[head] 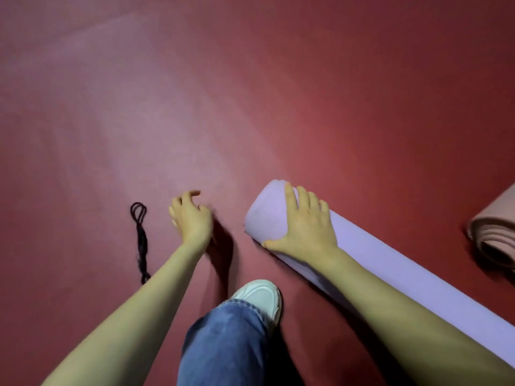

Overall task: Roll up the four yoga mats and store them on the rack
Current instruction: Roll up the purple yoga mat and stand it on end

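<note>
lilac mat (390, 263), pink mat (493, 235), red floor (334, 79)

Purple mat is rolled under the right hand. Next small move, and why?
Probably move the left hand to pick up the black strap beside it: the right hand presses the purple mat, rolled but unbound, and the left holds nothing.

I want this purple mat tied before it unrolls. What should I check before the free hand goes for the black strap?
1. Is the purple mat rolled up: ok at the visible end; other end out of frame.
2. Hold on it: ok, the right hand presses on the roll near its end.
3. Free hand: ok, the left hand holds nothing.
4. Reach: ok, the black strap lies on the floor left of that hand, apart from it.
5. Strap untangled: cannot tell; looped at one end, bunched below.
6. Rack: cannot tell; not in view.
</note>
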Demonstrator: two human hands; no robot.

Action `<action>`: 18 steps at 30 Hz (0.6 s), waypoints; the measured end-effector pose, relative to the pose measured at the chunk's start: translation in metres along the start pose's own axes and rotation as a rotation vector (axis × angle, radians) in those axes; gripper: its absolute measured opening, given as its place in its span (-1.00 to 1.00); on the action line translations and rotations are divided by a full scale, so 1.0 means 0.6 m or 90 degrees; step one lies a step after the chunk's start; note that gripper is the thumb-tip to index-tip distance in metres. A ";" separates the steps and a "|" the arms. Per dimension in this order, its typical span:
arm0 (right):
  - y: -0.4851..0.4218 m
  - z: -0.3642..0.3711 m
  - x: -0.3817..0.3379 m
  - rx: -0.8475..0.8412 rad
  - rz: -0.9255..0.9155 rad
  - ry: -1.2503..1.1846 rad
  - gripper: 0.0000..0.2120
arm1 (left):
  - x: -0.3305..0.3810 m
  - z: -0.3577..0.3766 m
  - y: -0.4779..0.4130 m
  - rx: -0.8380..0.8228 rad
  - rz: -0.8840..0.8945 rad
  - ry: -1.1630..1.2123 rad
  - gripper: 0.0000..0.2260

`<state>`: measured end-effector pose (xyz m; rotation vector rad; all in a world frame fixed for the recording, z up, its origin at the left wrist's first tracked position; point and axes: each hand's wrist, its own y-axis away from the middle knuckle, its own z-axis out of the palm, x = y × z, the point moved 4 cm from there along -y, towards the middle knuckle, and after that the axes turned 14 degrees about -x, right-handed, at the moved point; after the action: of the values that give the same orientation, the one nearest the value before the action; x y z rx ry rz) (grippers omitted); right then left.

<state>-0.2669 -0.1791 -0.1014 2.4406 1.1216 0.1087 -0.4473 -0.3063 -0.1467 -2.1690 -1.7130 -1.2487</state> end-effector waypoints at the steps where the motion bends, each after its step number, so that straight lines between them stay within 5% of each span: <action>1: 0.000 0.005 -0.001 0.015 -0.002 0.008 0.18 | -0.016 -0.020 0.000 0.066 -0.024 -0.034 -0.58; 6: -0.007 0.016 0.001 0.036 -0.008 0.000 0.18 | -0.109 -0.082 -0.007 0.229 -0.186 -0.072 -0.50; 12: -0.013 0.017 -0.006 0.064 -0.083 -0.020 0.07 | -0.206 -0.102 -0.019 0.148 -0.375 -0.047 -0.70; 15: -0.013 0.007 0.000 0.144 -0.181 -0.108 -0.23 | -0.172 -0.078 -0.018 0.088 -0.242 -0.028 -0.78; 18: -0.012 -0.007 0.018 0.243 -0.187 -0.236 -0.59 | -0.068 -0.034 0.014 -0.045 -0.044 0.248 -0.96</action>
<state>-0.2656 -0.1655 -0.1019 2.4281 1.4016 -0.6763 -0.4519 -0.3517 -0.1563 -1.7575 -1.6104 -1.6417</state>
